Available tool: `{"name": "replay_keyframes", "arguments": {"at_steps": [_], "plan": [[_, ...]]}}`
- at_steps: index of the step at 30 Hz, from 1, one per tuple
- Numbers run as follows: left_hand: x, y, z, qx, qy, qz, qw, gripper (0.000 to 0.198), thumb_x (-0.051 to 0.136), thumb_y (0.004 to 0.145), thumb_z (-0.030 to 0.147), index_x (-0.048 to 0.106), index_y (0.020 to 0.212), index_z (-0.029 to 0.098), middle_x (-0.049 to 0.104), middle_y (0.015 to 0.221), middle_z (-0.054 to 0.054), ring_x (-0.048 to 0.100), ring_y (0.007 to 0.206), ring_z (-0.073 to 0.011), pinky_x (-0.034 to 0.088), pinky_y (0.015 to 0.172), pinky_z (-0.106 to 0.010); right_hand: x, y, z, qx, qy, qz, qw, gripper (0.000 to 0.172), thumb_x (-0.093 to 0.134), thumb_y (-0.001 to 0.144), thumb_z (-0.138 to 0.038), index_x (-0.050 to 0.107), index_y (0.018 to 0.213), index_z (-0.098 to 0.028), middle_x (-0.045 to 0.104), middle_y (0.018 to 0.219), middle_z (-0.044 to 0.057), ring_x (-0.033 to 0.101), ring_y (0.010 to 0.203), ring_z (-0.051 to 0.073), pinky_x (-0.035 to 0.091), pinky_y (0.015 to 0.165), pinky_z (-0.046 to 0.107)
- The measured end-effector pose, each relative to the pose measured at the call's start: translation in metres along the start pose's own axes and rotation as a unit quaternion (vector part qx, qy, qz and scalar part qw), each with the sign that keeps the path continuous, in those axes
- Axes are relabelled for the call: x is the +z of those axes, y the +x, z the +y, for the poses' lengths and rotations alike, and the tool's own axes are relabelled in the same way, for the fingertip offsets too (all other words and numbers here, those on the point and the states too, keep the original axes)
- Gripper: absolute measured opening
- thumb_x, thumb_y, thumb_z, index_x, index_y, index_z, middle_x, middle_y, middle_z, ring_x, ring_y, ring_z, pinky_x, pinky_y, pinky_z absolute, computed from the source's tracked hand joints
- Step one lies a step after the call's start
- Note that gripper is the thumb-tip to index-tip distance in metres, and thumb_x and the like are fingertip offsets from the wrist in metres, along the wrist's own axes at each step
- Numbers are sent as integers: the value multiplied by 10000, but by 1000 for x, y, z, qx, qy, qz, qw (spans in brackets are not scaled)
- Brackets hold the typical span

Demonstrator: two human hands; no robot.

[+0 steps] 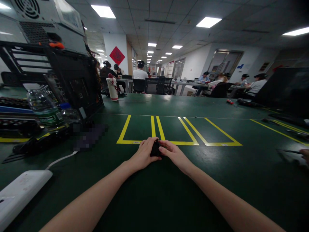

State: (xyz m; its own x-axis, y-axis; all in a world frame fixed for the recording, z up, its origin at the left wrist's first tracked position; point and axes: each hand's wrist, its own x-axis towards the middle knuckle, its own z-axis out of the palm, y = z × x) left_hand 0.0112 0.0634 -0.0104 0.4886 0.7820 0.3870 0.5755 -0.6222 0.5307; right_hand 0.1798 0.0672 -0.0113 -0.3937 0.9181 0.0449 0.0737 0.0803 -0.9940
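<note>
A small black object is between my two hands, low over the green table just in front of the yellow tape; its kind is hard to make out. My left hand curls around it from the left, fingers on top and thumb at the near side. From the right, my right hand pinches at it with bent fingertips and thumb. Parts of the object are covered by the fingers of both hands.
Yellow tape outlines mark the green table. At left are a power strip, a water bottle and an open computer case. A white cup stands farther back. Another person's hand shows at the right edge.
</note>
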Motion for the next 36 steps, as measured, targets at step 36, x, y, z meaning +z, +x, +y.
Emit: {"name": "replay_keyframes", "arguments": {"at_steps": [36], "plan": [[-1,0,2,-16,0,-6,1000,603,619,678,294,274,1169,244,416,1151,-52,407,1071,-251,330,912,-437,-2,-3,-5,-1,30,-45,999,320,587,691,-255,475,991,-242,531,1000,15,501,980,170,389,868,374]]}}
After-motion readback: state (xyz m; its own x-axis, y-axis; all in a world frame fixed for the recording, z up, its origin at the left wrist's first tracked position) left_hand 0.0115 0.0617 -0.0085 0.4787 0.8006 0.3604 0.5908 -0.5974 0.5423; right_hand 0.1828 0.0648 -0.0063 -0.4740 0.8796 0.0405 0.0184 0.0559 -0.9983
